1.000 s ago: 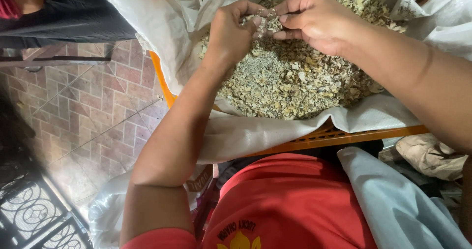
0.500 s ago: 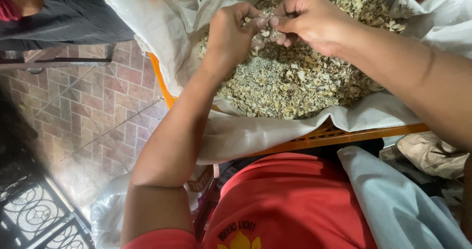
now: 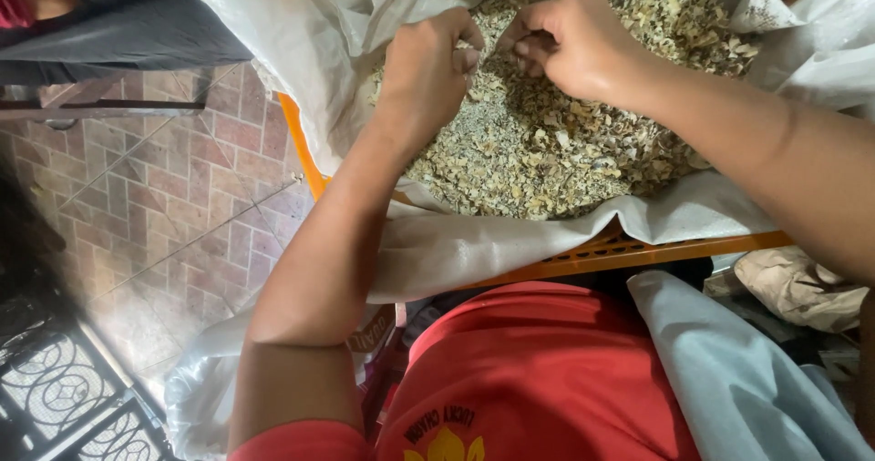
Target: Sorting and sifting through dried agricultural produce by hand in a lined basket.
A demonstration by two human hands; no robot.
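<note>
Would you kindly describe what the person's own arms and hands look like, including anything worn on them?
Both arms are bare from shoulder to wrist. The left hand and right hand wear no gloves, rings, watch or bracelets that can be seen. A short red sleeve shows at the left shoulder, matching the red shirt.

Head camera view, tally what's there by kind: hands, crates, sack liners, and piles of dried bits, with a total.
Hands: 2, the left hand and the right hand, both over the pile, fingers curled
Orange crate: 1
White sack liner: 1
Pile of dried flakes: 1
Total: 5
</note>
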